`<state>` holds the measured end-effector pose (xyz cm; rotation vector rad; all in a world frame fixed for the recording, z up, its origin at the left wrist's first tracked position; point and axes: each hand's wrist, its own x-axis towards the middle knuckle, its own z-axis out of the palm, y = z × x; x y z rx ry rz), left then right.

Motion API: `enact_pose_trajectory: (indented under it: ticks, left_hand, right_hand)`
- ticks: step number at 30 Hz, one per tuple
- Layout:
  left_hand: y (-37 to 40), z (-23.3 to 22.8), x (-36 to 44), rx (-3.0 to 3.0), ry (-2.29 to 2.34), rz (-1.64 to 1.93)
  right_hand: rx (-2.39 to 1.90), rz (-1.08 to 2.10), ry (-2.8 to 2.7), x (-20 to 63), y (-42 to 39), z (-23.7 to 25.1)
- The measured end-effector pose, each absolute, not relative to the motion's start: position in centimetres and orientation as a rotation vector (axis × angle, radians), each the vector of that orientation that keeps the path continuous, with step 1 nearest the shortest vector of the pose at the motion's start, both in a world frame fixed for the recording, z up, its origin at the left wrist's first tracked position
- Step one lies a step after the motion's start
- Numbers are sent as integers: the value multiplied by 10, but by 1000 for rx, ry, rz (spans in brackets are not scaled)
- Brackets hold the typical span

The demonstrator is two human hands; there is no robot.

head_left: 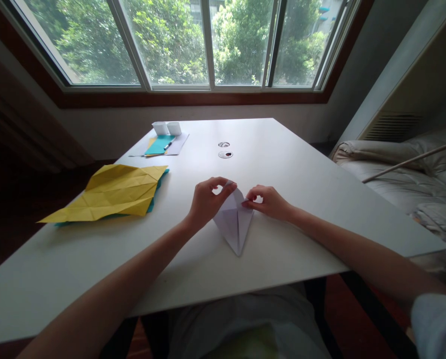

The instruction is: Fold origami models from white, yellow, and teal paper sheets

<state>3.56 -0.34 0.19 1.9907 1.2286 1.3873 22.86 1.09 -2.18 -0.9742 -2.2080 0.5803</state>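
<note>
A folded sheet of white paper (pixel 230 222) lies on the white table in front of me, its narrow point toward me and a crease down its middle. My left hand (pixel 210 197) pinches the paper's upper left part between thumb and fingers. On the other side, my right hand (pixel 266 200) pinches a corner at the upper right. The fingertips cover parts of the paper's top edge.
Creased yellow paper (pixel 121 192) lies over teal paper (pixel 150 205) on the left. Farther back are flat sheets with a pen (pixel 169 143), and two small white boxes (pixel 166 128). Two round pieces (pixel 225 154) lie mid-table. A window (pixel 208 45) stands behind the table (pixel 301 249).
</note>
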Motion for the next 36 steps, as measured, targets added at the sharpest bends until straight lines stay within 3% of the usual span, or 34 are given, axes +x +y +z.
enact_pose_trajectory:
  ticks: [14,24,36]
  left_hand:
    - [4,4,25,1698,1149,1295]
    - [20,-4,-17,1725,1132,613]
    - [11,-7,-5,1426,1005,696]
  right_hand:
    - [-990,699,-2155,236,18,-28]
    - [-1085,590,-2211,245,24,-32]
    - [-1066,553,-2226,242,21,-33]
